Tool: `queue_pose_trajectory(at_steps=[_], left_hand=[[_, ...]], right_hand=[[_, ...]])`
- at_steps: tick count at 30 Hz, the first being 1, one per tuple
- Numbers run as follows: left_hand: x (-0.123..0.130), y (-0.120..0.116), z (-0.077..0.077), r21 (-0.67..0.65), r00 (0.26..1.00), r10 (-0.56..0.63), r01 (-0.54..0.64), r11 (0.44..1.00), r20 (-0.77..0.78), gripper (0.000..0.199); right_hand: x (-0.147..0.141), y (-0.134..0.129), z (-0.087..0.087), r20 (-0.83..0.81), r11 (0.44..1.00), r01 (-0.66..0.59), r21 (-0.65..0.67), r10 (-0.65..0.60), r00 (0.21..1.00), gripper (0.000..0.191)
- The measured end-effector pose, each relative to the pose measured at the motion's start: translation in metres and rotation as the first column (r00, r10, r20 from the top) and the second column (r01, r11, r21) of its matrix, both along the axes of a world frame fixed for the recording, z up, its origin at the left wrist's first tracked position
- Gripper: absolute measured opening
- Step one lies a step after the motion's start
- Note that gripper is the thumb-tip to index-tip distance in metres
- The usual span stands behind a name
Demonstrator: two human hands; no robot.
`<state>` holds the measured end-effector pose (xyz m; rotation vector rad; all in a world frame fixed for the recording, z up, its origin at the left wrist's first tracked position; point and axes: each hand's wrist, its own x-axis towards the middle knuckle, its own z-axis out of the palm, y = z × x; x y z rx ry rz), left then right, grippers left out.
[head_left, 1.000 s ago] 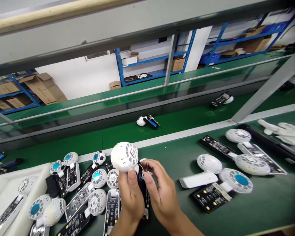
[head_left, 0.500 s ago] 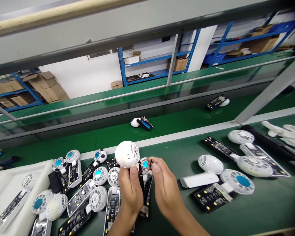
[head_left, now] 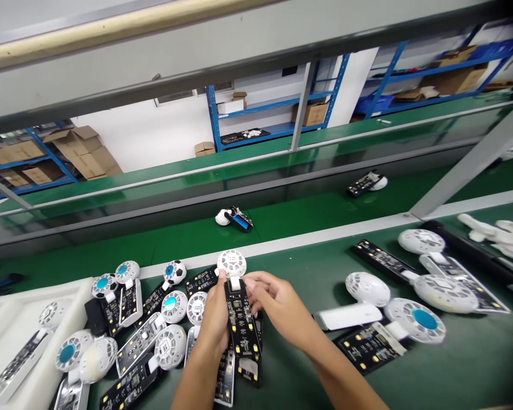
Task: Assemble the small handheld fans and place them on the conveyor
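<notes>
My left hand [head_left: 216,316] is closed round the left side of a black circuit-board unit with a white round head [head_left: 232,263]. The unit's long board [head_left: 243,324] faces up, dotted with small yellow-white squares. At the upper right edge of that board, the bent fingers of my right hand [head_left: 271,296] grip it close to the white neck. Under and beside it lie more such units, partly covered by my hands. A round white head with a blue disc [head_left: 174,306] lies to the left of my left hand.
A white foam tray [head_left: 79,302] stands at the left with a unit in it. Several units, including a white bar [head_left: 348,315], lie to the right, near white gloves [head_left: 502,236]. Beyond the pale rail, a green belt [head_left: 290,213] carries two units. A slanted grey post [head_left: 461,165] rises at right.
The unit in my hands has turned: its head's domed back and some wires showed before, now its slotted face and board face up. Units on the belt have shifted left.
</notes>
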<state>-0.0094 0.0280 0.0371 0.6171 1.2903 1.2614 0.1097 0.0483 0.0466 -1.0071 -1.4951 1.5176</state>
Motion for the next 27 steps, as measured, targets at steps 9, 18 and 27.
queue_pose_trajectory(at_steps=[9, 18, 27], left_hand=[[-0.01, -0.009, 0.003, -0.117, 0.923, -0.146, 0.199, 0.973, 0.355, 0.054], [-0.002, -0.012, -0.002, 0.161, 0.919, 0.117, -0.06, 0.985, -0.376, 0.051], [0.021, -0.051, 0.016, 0.224, 0.867, 0.123, -0.013, 0.974, -0.483, 0.079]], right_hand=[[0.001, -0.02, 0.004, 0.27, 0.832, -0.021, 0.554, -0.155, 0.95, 0.02], [-0.003, -0.021, -0.009, 0.238, 0.748, 0.03, 0.663, -0.248, 0.939, 0.016], [-0.008, -0.023, -0.006, 0.14, 0.68, 0.139, 0.72, -0.338, 0.931, 0.017]])
